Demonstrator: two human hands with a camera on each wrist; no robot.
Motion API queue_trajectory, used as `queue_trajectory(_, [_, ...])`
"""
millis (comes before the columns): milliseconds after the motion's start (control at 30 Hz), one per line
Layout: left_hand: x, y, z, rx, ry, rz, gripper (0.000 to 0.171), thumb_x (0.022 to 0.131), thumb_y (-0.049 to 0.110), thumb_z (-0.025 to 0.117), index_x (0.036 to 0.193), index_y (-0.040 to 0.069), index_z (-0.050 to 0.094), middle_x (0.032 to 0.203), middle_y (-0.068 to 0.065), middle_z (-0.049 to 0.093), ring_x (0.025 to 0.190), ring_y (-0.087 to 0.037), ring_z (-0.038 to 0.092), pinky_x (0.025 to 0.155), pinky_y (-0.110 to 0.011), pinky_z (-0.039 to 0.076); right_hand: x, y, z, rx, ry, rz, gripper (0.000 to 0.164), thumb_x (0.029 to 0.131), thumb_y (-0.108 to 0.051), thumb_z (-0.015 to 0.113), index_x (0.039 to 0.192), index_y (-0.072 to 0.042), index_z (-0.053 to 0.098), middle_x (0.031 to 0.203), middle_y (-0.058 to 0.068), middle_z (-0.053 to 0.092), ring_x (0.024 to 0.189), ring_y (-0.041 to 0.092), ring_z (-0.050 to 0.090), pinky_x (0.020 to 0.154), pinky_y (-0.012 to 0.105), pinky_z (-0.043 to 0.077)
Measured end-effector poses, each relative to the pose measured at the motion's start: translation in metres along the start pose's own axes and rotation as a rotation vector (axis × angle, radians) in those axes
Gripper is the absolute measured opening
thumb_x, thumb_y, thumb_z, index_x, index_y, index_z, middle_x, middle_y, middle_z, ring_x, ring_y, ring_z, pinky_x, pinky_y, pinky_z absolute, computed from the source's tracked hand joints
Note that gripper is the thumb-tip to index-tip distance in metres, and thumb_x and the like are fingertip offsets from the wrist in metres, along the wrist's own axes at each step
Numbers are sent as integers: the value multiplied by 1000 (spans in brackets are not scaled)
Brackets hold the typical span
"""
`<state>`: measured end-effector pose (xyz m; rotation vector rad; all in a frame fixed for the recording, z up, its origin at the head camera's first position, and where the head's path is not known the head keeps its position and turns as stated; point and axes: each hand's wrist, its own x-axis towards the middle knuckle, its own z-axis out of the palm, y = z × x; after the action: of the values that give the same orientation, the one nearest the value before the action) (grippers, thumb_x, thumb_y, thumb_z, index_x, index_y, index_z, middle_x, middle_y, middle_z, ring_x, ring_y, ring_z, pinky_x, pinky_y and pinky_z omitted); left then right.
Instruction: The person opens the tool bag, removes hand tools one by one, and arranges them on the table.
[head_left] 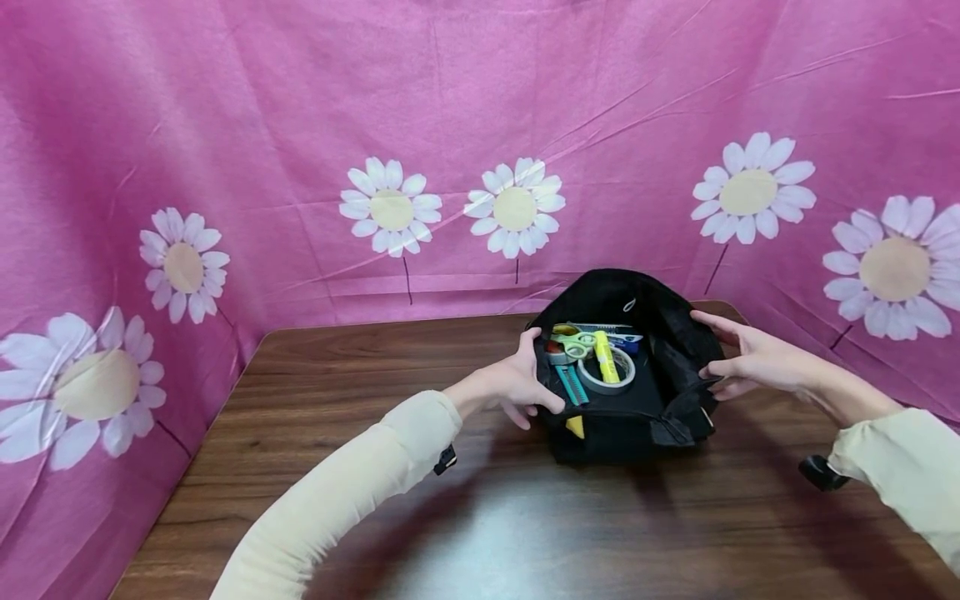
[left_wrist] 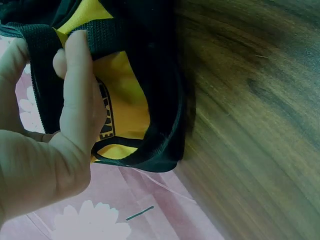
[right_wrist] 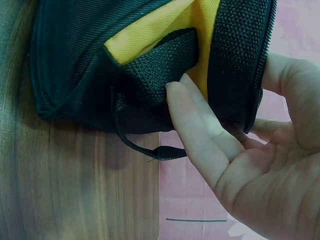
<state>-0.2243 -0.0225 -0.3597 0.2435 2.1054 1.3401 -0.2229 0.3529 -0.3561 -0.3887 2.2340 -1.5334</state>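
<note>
A black-and-yellow zippered tool bag (head_left: pixel 622 442) stands open-topped on the table. My left hand (head_left: pixel 516 382) grips its left rim, the thumb over the edge; in the left wrist view that hand (left_wrist: pixel 70 110) holds the zipper edge beside a yellow side panel (left_wrist: pixel 125 95). At the opposite rim, my right hand (head_left: pixel 761 357) holds the fabric, and the right wrist view shows its fingers (right_wrist: pixel 192 112) against a black webbing strap (right_wrist: pixel 160 60). Inside the bag lie a yellow tube (head_left: pixel 606 357), a pale tape roll (head_left: pixel 606 390), green-handled scissors (head_left: pixel 576 343) and a teal cutter (head_left: pixel 572 385).
The bag sits near the back edge of a brown wooden table (head_left: pixel 330 375). Behind and beside it hangs a pink cloth (head_left: pixel 285 100) printed with white daisies. A small black device (head_left: pixel 822 472) hangs at the right wrist.
</note>
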Motion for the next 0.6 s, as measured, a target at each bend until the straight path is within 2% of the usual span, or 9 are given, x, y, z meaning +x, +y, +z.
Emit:
queue_trajectory(100, [3, -4, 2, 3, 1, 2, 126, 79, -2, 83, 158, 38, -6, 118, -19, 50, 73, -31, 58, 57, -47, 62, -1, 2, 2, -4, 9, -4, 91, 95, 8, 57, 161, -5, -4, 145, 33, 24, 93, 20, 67, 72, 48, 62])
queue_trajectory(200, [5, -9, 3, 9, -2, 4, 129, 77, -5, 83, 157, 39, -7, 108, -19, 51, 81, -36, 60, 56, -48, 62, -3, 4, 6, -8, 16, -32, 92, 94, 10, 59, 161, -4, -3, 140, 18, 37, 92, 21, 67, 71, 49, 62])
queue_trajectory(267, [6, -14, 4, 4, 1, 5, 129, 76, -7, 82, 157, 40, -7, 106, -18, 51, 86, -39, 62, 56, -49, 61, -4, 7, 9, -4, 15, -53, 93, 94, 10, 59, 161, -4, -3, 137, 12, 39, 92, 21, 67, 70, 50, 62])
queue_trajectory(333, [6, -19, 4, -1, 10, 7, 129, 76, -8, 82, 157, 40, -6, 108, -19, 52, 88, -38, 64, 57, -50, 61, -6, 9, 13, 7, 11, -72, 94, 94, 11, 59, 161, -4, -5, 139, 14, 36, 91, 20, 67, 70, 50, 62])
queue_trajectory(500, [6, -34, 4, -2, 63, 26, 131, 73, -8, 83, 158, 39, -5, 125, -20, 52, 82, -28, 65, 57, -51, 61, -6, 13, 23, 39, 0, -81, 97, 93, 12, 59, 160, -5, -9, 144, 31, 14, 88, 17, 66, 70, 50, 62])
queue_trajectory(600, [6, -40, 3, 8, 100, 35, 133, 72, -8, 84, 159, 36, -6, 127, -22, 52, 80, -28, 65, 57, -52, 61, -6, 13, 26, 40, -12, -83, 98, 93, 11, 59, 160, -6, -10, 143, 31, 14, 86, 17, 66, 71, 50, 62])
